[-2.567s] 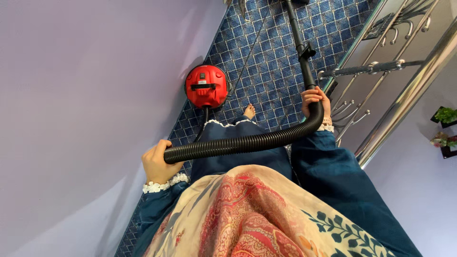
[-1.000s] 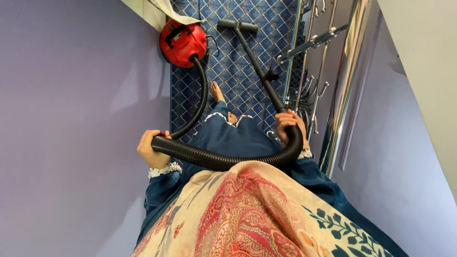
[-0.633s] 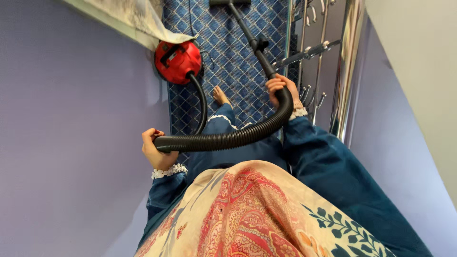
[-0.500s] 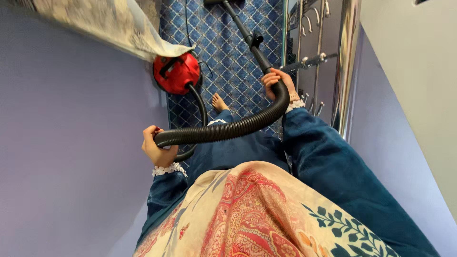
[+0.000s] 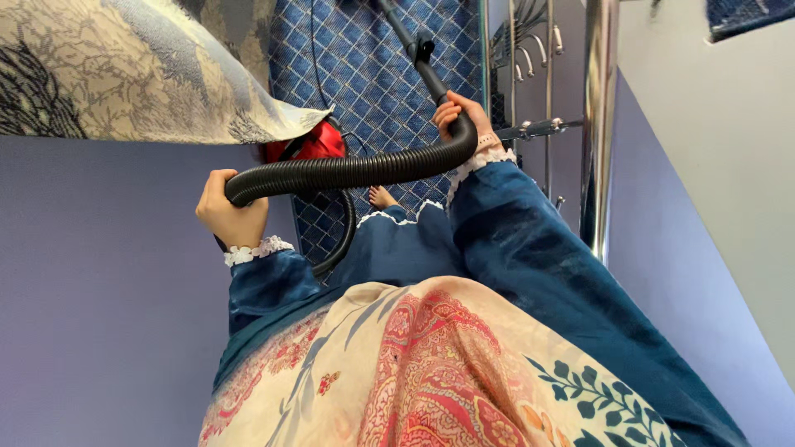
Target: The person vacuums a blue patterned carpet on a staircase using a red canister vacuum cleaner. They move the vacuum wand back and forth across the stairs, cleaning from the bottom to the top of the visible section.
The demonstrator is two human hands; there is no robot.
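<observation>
Left hand (image 5: 225, 217) fingers closed around ribbed black hose (image 5: 356, 171); right hand (image 5: 458, 117) fingers wrapped at its stiff wand end. Hose likely light and bendy; grip the rigid end.

Soft, even daylight, bright on my right-hand wall (image 5: 729, 165). Glare streaks the chrome rail (image 5: 598, 124). Wide-angle stretch at edges; patterned cloth (image 5: 124, 66) nearest me blurs.

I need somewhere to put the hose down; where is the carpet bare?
Bare blue carpet lies between the patterned cloth and the metal rail. Nearer the bare foot it is crowded by the red vacuum and the hose.
</observation>
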